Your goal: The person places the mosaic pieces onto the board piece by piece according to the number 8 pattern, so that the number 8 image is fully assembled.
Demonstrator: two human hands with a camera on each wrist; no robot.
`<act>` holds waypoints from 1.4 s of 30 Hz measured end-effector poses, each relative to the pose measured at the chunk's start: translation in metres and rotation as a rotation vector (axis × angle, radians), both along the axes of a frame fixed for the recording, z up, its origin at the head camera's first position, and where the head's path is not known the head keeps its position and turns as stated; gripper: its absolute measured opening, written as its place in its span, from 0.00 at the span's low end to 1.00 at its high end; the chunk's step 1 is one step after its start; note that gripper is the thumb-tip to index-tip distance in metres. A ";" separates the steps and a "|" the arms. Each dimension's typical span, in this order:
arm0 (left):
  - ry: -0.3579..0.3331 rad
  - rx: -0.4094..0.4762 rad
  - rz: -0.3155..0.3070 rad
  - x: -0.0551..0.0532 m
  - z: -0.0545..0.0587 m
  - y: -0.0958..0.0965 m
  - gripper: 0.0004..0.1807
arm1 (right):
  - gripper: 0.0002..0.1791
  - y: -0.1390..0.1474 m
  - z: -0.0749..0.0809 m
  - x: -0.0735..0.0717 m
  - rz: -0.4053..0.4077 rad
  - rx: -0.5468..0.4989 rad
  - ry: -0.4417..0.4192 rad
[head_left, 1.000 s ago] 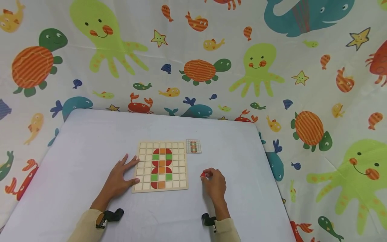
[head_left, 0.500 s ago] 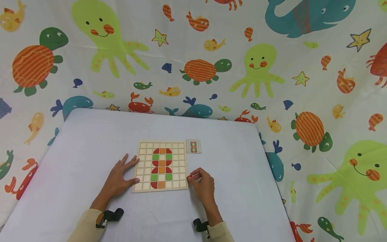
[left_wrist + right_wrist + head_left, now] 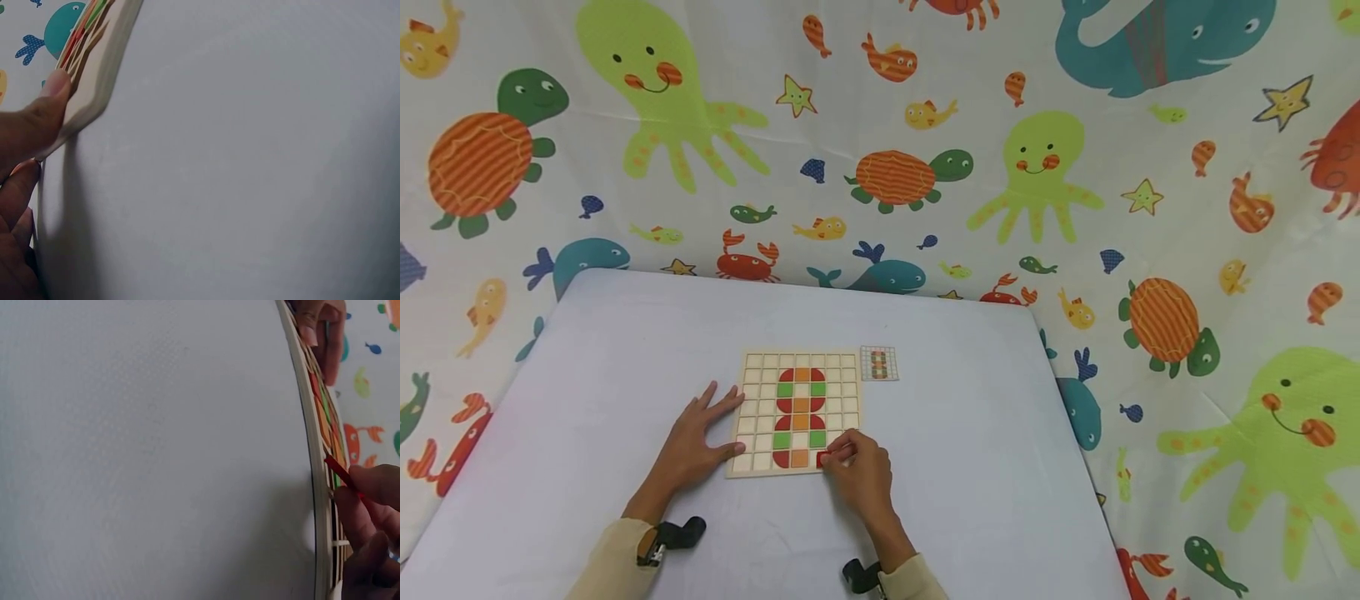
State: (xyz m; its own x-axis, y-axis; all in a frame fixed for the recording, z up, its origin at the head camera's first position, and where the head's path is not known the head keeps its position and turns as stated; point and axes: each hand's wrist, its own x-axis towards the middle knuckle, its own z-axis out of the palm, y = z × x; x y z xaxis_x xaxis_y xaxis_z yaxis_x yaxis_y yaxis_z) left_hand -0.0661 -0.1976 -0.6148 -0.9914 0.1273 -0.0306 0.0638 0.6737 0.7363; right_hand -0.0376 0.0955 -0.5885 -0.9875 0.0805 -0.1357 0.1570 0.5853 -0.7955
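Observation:
A square wooden grid board (image 3: pixel 853 367) lies on the white table, with red, orange and green tiles (image 3: pixel 801 405) filling cells down its middle columns. My right hand (image 3: pixel 863 475) pinches a red tile (image 3: pixel 823 459) between thumb and fingers over the bottom row, just right of an orange tile (image 3: pixel 799 458). In the right wrist view that tile (image 3: pixel 340 472) is tilted, one end down at the board's near rim. My left hand (image 3: pixel 696 437) rests at the board's left edge, thumb and fingers spread. The left wrist view has its thumb (image 3: pixel 57 87) on the board's frame.
A small pattern card (image 3: pixel 879 363) with a printed grid lies against the board's upper right corner. White cloth covers the table (image 3: pixel 985 400). Behind it hangs a curtain (image 3: pixel 880 100) printed with sea animals. Each wrist wears a black camera (image 3: pixel 683 533).
My right hand has moved left with the red tile, from the table right of the board to over its bottom row. My left hand has stayed at the left edge.

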 end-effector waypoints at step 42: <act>0.133 -0.078 0.056 0.000 0.010 0.002 0.36 | 0.15 0.025 0.010 -0.022 0.009 0.277 0.243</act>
